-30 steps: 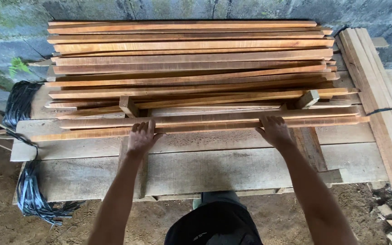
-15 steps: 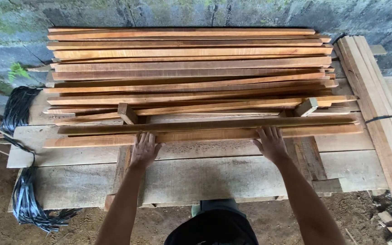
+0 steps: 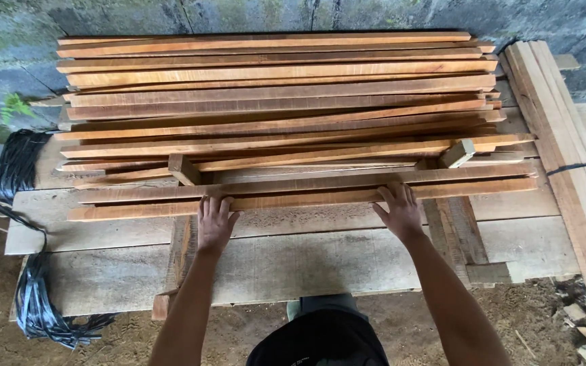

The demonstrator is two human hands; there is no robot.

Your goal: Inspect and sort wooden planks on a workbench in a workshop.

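I look down on a worktop [image 3: 293,264] made of wide grey planks, which stands on a floor of brown earth [image 3: 171,339]. At 12 o'clock a rough stone wall [image 3: 306,13] with some green moss closes the place. On the worktop lies a big stack of long reddish wooden slats [image 3: 272,95]. At 3 o'clock a bundle of pale boards [image 3: 564,135] runs along the edge, held by a dark strap. At 9 o'clock black strapping [image 3: 18,163] hangs in loops down to the floor. I see no packages, labels or signs.

The nearest slat [image 3: 306,200] lies across the front of the stack, at the centre. My left hand [image 3: 215,222] is open and flat, its fingers touching the slat's near edge. My right hand [image 3: 398,210] is open too, fingers spread over the same slat.
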